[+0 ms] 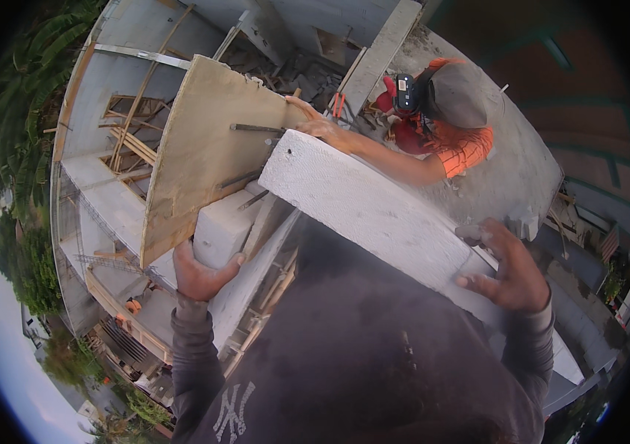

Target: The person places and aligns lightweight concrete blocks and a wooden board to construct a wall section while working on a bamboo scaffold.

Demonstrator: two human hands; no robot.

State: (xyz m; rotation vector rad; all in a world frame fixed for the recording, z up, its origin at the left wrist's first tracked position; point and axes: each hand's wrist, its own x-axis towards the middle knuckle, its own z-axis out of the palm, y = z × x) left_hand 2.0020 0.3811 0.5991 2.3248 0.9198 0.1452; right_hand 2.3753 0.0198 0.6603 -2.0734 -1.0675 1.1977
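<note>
A tan plywood board (204, 148) stands tilted on edge at the left of the middle. My left hand (200, 275) is at its lower edge, fingers curled against the board and thumb over a smaller white block (222, 233). From the centre toward the right runs a long white foam-like block (359, 200) with a pebbled face. My right hand (509, 270) grips its right part, thumb on the near side, fingers over the far edge. Beyond the board, a co-worker's hand (322, 129) touches its right edge. Metal rods (255, 128) stick out between board and block.
A co-worker in an orange shirt (466, 152) and grey cap crouches on a concrete slab (514, 177) beyond the block. At the left, the building drops away to lower levels with wooden props (133, 144). Timber framing (274, 288) shows in the gap below my hands.
</note>
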